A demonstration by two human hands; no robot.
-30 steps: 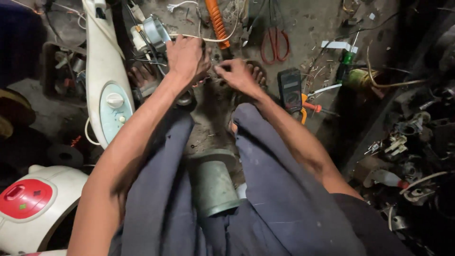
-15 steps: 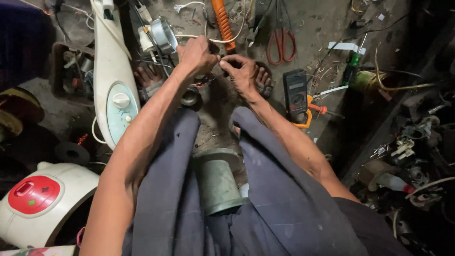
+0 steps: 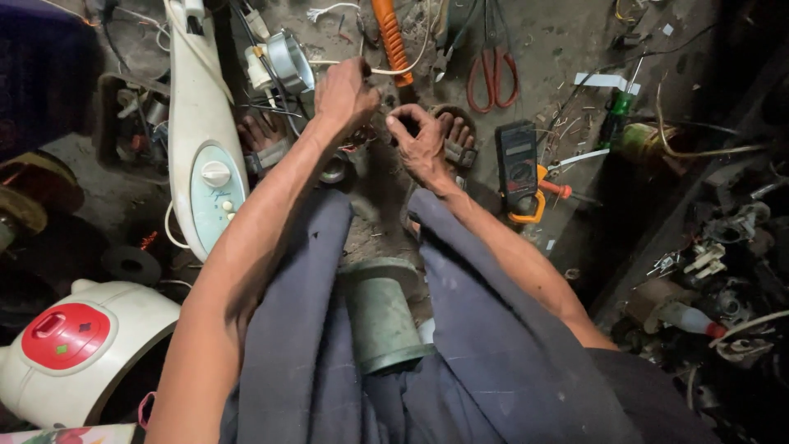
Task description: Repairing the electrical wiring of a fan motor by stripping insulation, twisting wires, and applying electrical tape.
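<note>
Hands (image 3: 385,115) pinched shut on thin pale wire (image 3: 380,72), taut between them.

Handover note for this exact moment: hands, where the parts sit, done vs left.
Left hand: closed, pinching a thin white wire, raised over the floor.
Right hand: fingers curled close to the left; whether it grips anything cannot be told.
Things: grey-green cylinder between the knees; multimeter right of the hands; red-handled scissors beyond; white appliance body to the left.
Done: not clear from this view.
Left: wire not visibly joined to anything.
</note>
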